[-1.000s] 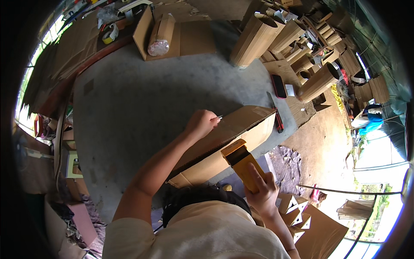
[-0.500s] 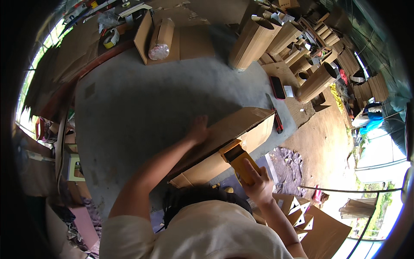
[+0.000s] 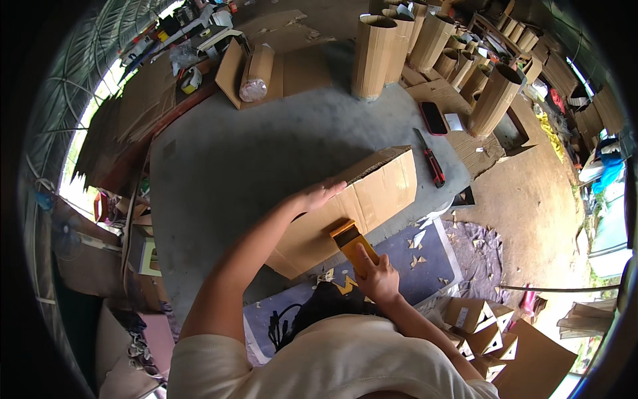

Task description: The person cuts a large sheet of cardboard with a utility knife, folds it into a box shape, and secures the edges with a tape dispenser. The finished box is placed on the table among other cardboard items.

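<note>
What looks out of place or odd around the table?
Small tan scraps lie scattered over the dark floor mat, like uncleared litter. The red-and-black utility knife lies on the table beside the carton, its blade apparently out, which looks careless.

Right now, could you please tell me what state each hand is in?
Left hand: open, at the upper edge of the folded cardboard.
Right hand: closed, holding the yellow tool.

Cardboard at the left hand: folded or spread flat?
Folded. The cardboard has a front panel and a layer behind, a dark gap between them.
</note>
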The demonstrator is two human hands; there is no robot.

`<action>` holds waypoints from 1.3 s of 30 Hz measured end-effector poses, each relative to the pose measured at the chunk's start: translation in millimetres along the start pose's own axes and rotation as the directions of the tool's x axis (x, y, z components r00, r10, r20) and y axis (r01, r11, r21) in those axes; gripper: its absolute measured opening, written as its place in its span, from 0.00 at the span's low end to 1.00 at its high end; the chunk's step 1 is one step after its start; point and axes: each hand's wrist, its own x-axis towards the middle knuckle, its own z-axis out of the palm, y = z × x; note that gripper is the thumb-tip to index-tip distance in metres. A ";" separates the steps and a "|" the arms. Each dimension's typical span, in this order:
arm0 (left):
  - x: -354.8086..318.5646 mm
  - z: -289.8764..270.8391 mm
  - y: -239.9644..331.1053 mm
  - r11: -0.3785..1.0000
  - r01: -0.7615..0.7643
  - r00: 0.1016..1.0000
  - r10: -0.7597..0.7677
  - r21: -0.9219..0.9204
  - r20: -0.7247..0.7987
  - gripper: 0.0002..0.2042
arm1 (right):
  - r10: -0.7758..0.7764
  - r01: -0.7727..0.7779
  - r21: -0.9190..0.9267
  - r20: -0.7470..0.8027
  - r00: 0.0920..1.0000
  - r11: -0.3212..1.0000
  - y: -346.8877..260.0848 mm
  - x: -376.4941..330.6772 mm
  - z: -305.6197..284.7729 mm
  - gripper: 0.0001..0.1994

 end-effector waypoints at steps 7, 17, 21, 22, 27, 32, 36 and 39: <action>-5.9 52.1 17.0 0.654 0.459 0.779 0.028 0.601 -0.626 0.36 | -0.028 0.028 0.109 -0.003 1.000 0.994 19.0 -5.4 6.8 0.36; 11.7 0.8 5.0 0.663 0.462 0.764 0.040 0.589 -0.644 0.36 | 0.000 -0.003 0.146 0.017 1.000 0.989 44.3 -25.2 -5.5 0.32; 25.6 -58.5 -31.4 0.830 0.307 0.832 0.004 0.465 -0.555 0.36 | -0.002 0.002 0.153 -0.004 1.000 0.988 44.5 -36.4 -9.1 0.33; 32.6 -76.4 -53.1 0.893 0.189 0.839 0.070 0.409 -0.539 0.36 | -0.007 0.008 0.166 -0.007 1.000 0.986 42.1 -38.0 -8.8 0.33; 61.4 -136.9 -90.9 0.945 0.157 0.878 0.000 0.289 -0.479 0.37 | -0.034 0.041 0.131 -0.060 0.998 0.991 19.6 2.9 3.3 0.36; 88.0 -155.4 -126.1 0.880 0.365 0.749 -0.082 0.306 -0.657 0.36 | -0.106 0.122 0.149 -0.109 0.988 0.981 -9.1 101.3 32.1 0.37; 74.2 -123.5 -48.9 0.998 0.056 0.965 -0.046 0.032 -0.259 0.36 | -0.098 0.103 0.054 -0.100 0.990 0.993 -17.0 166.4 52.6 0.37; 72.1 -128.1 -69.2 0.971 0.189 0.939 -0.135 0.145 -0.317 0.40 | -0.150 0.152 0.049 -0.052 0.987 0.987 -25.5 182.1 61.1 0.37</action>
